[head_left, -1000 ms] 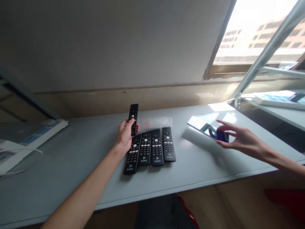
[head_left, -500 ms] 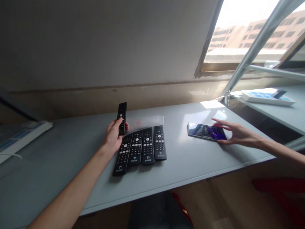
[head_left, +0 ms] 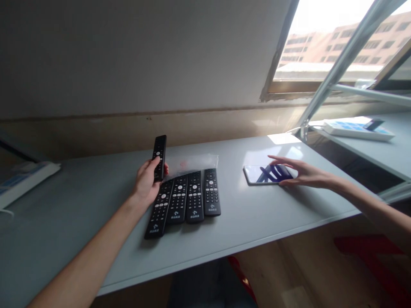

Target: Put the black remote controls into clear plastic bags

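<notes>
My left hand (head_left: pixel 148 179) is closed around a black remote control (head_left: pixel 159 149), which points up and away from me with my thumb on its buttons. Below that hand, several black remote controls lie side by side on the grey desk, among them one at the right end (head_left: pixel 212 196) and one at the left end (head_left: pixel 157 216). Behind them is a clear plastic bag (head_left: pixel 192 162). On the right, a smartphone (head_left: pixel 257 175) lies face up, its screen reflecting light. My right hand (head_left: pixel 305 173) grips its right end, fingers at the far edge and thumb at the near edge.
The desk (head_left: pixel 234 231) runs along a wall (head_left: pixel 160 55). White boxy items stand at the far left (head_left: pixel 28 184) and on another table (head_left: pixel 356 130) at right. A metal frame (head_left: pixel 340 72) rises before the window. Something red (head_left: pixel 366 248) is below the desk.
The smartphone has turned a little and shifted slightly left with my right hand, and its screen now shows a bright reflection. My left hand still holds the remote control. The view has shifted slightly.
</notes>
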`<act>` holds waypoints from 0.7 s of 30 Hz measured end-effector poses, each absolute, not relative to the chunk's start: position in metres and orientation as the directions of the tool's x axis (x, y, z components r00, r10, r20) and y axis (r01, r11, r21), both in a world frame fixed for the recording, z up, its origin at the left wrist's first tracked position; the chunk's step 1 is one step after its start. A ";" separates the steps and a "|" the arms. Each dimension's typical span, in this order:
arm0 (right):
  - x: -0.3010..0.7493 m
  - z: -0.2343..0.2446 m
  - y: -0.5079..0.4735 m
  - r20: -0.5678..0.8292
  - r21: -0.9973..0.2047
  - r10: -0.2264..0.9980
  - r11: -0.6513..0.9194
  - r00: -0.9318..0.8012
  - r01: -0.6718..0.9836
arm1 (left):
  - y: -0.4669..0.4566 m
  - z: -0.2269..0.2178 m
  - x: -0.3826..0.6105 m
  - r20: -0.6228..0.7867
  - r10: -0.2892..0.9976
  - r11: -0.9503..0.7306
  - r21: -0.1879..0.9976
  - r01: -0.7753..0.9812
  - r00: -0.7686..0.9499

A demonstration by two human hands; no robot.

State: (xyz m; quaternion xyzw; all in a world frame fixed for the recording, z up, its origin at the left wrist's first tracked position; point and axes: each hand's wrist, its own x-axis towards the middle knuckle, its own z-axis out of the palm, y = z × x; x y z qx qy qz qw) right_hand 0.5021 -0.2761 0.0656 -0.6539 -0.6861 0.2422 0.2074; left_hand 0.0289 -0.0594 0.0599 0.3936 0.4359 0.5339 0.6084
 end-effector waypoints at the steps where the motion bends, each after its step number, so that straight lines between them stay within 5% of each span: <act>1: 0.498 0.064 -0.275 -0.008 -0.602 0.999 0.037 -0.052 0.798 | -0.059 0.060 0.029 -0.106 0.993 0.117 0.946 -0.303 0.053; 15: 0.452 0.068 -0.275 0.051 -0.627 0.990 0.133 -0.129 0.768 | -0.055 0.053 0.028 -0.074 0.996 0.087 0.945 -0.314 0.054; 18: 0.436 0.071 -0.276 0.287 -0.637 0.958 0.175 0.020 0.750 | -0.056 0.054 0.029 -0.066 0.997 0.077 0.954 -0.290 0.048; 21: 0.407 0.080 -0.268 0.567 -0.700 0.774 0.274 0.281 0.659 | -0.060 0.053 0.031 0.003 0.999 0.009 0.974 -0.225 0.051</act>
